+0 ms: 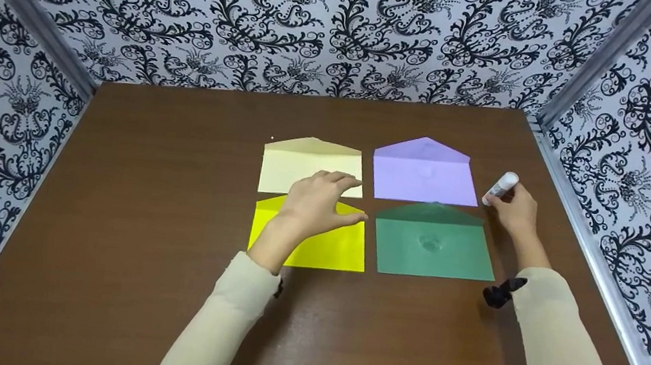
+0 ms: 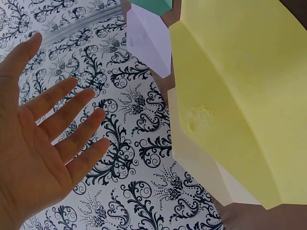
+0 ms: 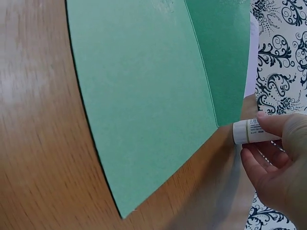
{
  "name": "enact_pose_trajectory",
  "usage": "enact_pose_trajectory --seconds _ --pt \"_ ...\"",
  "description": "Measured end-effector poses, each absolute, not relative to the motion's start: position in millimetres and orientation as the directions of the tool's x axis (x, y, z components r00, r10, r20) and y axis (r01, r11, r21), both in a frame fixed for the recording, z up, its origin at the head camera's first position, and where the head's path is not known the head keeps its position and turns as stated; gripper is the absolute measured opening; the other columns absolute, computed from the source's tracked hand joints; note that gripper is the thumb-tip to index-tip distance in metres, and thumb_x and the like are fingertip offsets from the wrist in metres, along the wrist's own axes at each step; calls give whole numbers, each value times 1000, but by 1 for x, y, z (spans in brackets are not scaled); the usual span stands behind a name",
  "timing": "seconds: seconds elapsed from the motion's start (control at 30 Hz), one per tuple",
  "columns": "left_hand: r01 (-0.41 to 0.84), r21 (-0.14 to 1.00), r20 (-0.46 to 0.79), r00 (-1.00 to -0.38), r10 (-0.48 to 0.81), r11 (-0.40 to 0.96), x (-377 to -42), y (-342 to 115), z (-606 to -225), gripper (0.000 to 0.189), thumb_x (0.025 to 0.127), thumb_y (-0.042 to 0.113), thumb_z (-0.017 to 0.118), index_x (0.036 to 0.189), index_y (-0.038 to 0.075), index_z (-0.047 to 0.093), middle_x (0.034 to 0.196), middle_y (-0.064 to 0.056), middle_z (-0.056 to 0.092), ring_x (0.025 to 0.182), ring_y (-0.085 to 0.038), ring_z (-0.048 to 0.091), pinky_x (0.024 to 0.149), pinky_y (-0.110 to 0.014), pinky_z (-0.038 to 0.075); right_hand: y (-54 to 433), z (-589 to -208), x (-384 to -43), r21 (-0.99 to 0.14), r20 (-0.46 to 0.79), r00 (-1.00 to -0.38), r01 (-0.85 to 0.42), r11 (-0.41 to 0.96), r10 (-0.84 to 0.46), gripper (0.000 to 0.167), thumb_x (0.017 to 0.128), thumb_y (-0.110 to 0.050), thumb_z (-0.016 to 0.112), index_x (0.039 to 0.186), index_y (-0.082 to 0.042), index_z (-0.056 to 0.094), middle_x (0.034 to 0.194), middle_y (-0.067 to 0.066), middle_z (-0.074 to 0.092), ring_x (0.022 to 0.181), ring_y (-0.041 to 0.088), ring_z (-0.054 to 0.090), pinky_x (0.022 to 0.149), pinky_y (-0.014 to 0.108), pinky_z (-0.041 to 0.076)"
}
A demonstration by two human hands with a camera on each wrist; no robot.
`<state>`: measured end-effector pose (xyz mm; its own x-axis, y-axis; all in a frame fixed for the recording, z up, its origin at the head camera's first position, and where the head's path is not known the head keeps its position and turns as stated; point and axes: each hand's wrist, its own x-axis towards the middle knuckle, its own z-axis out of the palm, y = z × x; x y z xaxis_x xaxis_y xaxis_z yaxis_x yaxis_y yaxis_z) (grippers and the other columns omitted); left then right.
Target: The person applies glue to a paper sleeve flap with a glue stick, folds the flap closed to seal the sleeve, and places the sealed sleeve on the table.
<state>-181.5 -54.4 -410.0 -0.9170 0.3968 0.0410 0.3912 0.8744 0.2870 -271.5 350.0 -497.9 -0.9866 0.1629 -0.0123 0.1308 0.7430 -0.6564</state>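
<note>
Four envelopes would be several: a cream envelope (image 1: 288,166), a purple envelope (image 1: 422,180), a bright yellow envelope (image 1: 337,247) and a green envelope (image 1: 445,255) lie in two rows, flaps raised away from me. My left hand (image 1: 316,203), fingers spread and holding nothing, hovers over the cream and yellow ones. At the right, my right hand (image 1: 519,212) grips a white glue stick (image 1: 502,186) beside the purple envelope. The right wrist view shows thumb and fingers around the glue stick (image 3: 247,131). A glossy glue patch (image 1: 431,242) marks the green envelope; a whitish smear (image 2: 197,117) shows on the yellow flap.
The brown table (image 1: 134,217) carries the envelopes. Patterned black-and-white panels (image 1: 269,25) rise behind it and at both sides. A metal rail (image 1: 595,265) runs along the right edge. A small black device (image 1: 501,293) sits at my right cuff.
</note>
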Motion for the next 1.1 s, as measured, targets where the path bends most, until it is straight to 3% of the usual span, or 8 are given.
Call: enact_pose_trajectory --seconds 0.5,0.83,1.1 --pt "387 325 45 -918 395 863 -181 -53 -409 66 89 62 63 143 25 54 147 3 56 134 -23 54 98 -41 56 351 -491 -270 -636 29 -984 116 763 174 45 97 -12 63 131 14 50 130 38 57 125 51 52 108 59 41" --pt "366 355 63 -927 369 860 -181 -58 -405 67 90 62 62 143 23 54 147 1 56 134 -24 54 101 -44 55 341 -471 -272 -652 97 -987 36 757 131 45 96 -13 65 129 13 53 127 37 59 121 50 57 106 59 44" --pt "356 373 88 -933 349 857 -184 -64 -399 67 89 63 63 143 25 54 146 3 57 133 -23 56 94 -43 58 332 -455 -270 -677 118 -989 -12 736 93 45 97 -17 65 129 12 54 127 36 60 118 48 58 102 58 47"
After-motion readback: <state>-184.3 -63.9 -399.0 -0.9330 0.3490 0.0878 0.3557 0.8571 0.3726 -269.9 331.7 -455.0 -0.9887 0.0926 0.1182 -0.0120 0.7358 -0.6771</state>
